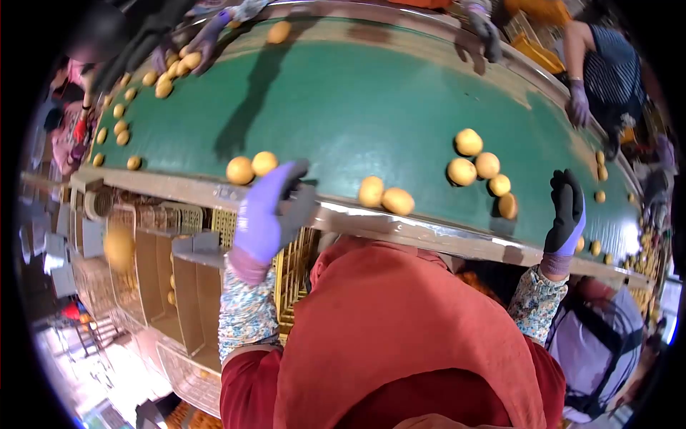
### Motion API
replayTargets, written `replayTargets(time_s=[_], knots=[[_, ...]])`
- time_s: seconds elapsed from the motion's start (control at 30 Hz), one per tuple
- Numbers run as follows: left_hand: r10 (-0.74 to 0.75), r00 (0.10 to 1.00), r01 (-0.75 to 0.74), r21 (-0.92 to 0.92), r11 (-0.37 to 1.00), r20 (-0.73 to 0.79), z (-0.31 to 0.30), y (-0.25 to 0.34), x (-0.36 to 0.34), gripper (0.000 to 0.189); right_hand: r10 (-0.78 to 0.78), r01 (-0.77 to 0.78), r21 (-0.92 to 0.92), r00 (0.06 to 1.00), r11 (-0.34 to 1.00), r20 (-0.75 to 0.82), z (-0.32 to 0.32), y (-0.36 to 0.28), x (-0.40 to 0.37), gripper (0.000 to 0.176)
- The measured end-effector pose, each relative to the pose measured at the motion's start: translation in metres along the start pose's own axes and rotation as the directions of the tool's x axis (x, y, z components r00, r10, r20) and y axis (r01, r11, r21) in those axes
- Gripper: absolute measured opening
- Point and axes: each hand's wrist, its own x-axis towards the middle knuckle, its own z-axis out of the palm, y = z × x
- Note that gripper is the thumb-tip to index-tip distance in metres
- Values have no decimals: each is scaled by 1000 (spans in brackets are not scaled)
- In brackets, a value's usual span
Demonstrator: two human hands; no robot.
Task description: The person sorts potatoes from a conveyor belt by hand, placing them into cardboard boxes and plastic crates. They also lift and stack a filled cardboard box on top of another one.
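My left hand [271, 211], in a purple glove with dark fingers and palm, hovers at the near edge of the green conveyor belt [371, 107]. Its fingers are apart from the thumb, with nothing visible between them. Just beyond it lie two round yellow-orange fruits, one of them a fruit [240, 170] at the rim. A blurred fruit [119, 248] appears in the air over the crates on the left. My right hand [567, 211], gloved alike, points upward with outstretched fingers at the belt's right side. Left of it is a loose group of several fruits [487, 165].
Two fruits [386, 196] rest by the near metal rail [429, 232]. Cardboard boxes [196, 297], a yellow crate [289, 275] and a pale plastic crate [189, 375] stand below left. Across the belt, co-workers' gloved hands [204, 43] reach in, one pair around several fruits.
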Motion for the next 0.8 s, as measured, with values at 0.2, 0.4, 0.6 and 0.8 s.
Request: replayTargets(time_s=[0.2, 0.4, 0.6, 0.8], knots=[[158, 903, -261, 217, 941, 399, 84, 16, 36, 50, 55, -69, -50, 968, 996, -244, -66, 26, -45, 36], [325, 836, -441, 190, 877, 442, 164, 64, 85, 64, 116, -126, -48, 979, 991, -171, -44, 57, -56, 32], [480, 777, -619, 355, 701, 407, 241, 50, 99, 63, -62, 108, -225, 977, 968, 202, 39, 33, -33, 42], [337, 881, -411, 181, 894, 333, 209, 25, 114, 49, 1, 7, -121, 998, 993, 70, 42, 25, -22, 46]])
